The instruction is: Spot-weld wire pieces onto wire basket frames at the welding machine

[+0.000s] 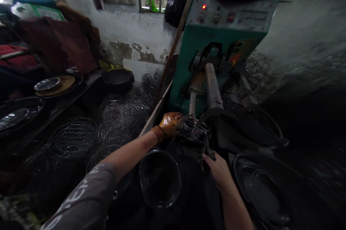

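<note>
My left hand (169, 124), in an orange-brown glove, is closed at the left edge of a round wire rack (194, 132). The rack lies just under the lower electrode tip of a green spot welder (178, 78); its finer wires are too dark to make out. My right hand (216, 167) is bare and closed around the handles of a pair of pliers (207, 149). The pliers' jaws point up at the rack's right side. Below my left forearm sits a round metal ring or bowl (160, 178), its inside dark.
A thick metal arm (214, 89) juts from the welder above the rack. Tangled wire racks (74, 134) are heaped on the left. A dark basin (259, 190) with round pieces stands on the right. A wooden board (155, 109) leans beside the welder. Dark pans (118, 77) stand farther back.
</note>
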The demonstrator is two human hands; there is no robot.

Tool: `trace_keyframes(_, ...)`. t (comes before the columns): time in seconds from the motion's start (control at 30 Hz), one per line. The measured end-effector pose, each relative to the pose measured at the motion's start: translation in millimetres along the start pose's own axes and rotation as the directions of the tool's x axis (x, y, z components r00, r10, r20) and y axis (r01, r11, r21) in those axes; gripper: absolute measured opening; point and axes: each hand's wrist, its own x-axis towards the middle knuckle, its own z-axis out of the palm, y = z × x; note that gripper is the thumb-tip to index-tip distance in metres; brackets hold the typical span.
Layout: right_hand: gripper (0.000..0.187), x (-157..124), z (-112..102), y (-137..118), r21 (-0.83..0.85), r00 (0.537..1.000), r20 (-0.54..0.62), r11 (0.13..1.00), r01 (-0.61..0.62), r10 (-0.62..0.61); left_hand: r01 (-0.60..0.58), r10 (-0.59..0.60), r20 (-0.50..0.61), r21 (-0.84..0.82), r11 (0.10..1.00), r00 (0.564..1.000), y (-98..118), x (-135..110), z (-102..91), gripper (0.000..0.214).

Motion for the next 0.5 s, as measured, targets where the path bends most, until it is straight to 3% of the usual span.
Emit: trace_keyframes(0.5, 0.043, 1.6, -1.7, -0.7, -0.040, 1.000, 0.017, 0.999, 0.012, -0.011, -0.042, 0.043, -0.053, 0.011, 0.999, 0.998, -5.5, 1.3, 7.6, 0.067)
